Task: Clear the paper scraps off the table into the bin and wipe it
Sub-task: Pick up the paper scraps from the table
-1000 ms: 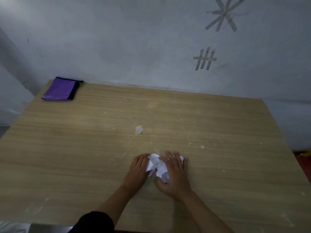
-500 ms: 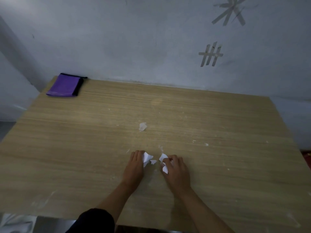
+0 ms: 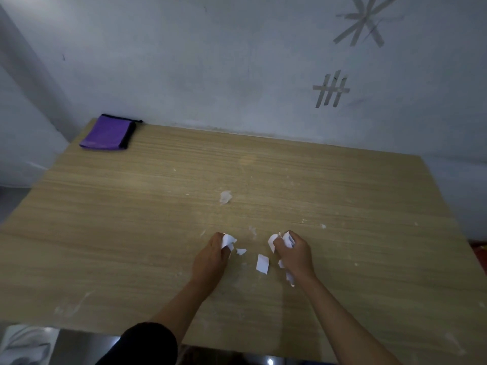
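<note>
Your left hand (image 3: 210,255) and right hand (image 3: 293,255), apart over the near table (image 3: 131,233), each clutch paper scraps (image 3: 228,241); overfull fists may spill pieces beside the loose scrap (image 3: 262,263) between them.

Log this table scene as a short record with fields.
Hands: left hand grips white paper scrap; right hand grips crumpled white paper
Loose between hands: white rectangular scrap, small torn white bit
Farther out: pale crumpled scrap
Far-left corner: folded purple cloth
Surface: light wooden table
Bin: not in view
</note>
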Motion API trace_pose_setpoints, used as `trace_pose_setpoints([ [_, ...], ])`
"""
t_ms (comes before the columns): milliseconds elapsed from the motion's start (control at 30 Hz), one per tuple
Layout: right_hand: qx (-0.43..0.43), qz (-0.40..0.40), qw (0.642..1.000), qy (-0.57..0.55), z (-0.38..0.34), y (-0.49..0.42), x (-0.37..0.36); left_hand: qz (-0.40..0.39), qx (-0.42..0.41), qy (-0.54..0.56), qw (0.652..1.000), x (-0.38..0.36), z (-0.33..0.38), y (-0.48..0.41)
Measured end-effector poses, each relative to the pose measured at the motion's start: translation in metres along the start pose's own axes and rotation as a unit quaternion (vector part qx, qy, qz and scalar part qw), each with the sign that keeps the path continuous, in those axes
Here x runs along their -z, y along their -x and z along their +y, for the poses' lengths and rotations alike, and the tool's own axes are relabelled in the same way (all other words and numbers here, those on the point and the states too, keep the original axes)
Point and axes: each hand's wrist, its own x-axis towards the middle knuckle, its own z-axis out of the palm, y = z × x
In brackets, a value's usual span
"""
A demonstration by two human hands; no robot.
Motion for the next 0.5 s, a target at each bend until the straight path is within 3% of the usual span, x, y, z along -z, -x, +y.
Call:
trace_pose_setpoints([
  [200,0.091,-0.034,0.957,0.273,0.011,0.004,0.009,-0.073,-0.048,-0.135,0.987,-0.009,0.009,-0.001],
  [500,0.193,-0.057,0.908,0.368,0.020,0.024,0.003,-0.030,-0.083,-0.146,0.985,-0.014,0.003,0.000],
])
